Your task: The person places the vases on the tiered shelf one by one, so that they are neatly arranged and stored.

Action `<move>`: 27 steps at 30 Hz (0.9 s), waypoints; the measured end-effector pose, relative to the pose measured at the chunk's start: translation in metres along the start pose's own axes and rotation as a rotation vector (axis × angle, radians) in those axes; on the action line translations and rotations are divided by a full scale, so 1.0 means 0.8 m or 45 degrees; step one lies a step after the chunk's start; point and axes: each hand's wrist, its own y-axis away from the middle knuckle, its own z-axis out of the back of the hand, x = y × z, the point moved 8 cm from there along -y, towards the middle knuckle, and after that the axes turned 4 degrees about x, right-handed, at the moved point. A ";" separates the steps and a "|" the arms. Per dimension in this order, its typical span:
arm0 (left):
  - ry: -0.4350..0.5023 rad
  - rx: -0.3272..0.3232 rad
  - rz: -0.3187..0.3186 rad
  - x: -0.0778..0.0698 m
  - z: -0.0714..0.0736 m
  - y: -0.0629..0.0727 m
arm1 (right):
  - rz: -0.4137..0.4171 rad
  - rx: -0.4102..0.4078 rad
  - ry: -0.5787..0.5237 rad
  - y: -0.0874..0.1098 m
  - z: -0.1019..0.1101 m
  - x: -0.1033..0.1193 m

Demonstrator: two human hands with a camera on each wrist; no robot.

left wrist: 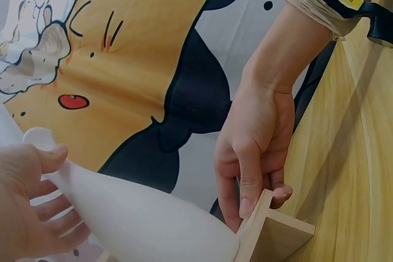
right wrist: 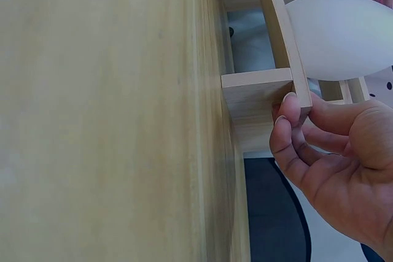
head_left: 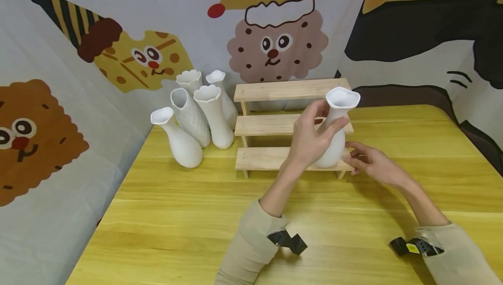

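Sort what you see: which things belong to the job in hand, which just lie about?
Job in hand:
white vase, held by the left hand
wooden stand, pinched by the right hand
probably the five other vases

Just around:
cartoon backdrop
black wrist devices

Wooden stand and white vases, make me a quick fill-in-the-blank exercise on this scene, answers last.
A white vase is held in the ____ grip. Counting down from the top, the right grip pinches the ____ tier of the wooden stand. That stand has ____ tiers altogether. On the table, ____ other vases stand to its left in the head view.
Missing words: left; third; three; five.
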 end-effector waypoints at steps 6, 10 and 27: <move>0.021 0.016 0.044 0.001 0.006 0.002 | -0.008 -0.001 0.013 0.001 0.000 0.000; 0.043 0.021 0.028 0.000 0.015 0.005 | -0.012 0.002 0.020 0.001 -0.001 0.000; 0.076 -0.046 -0.002 0.010 0.077 0.019 | -0.004 -0.005 0.040 0.000 -0.003 0.000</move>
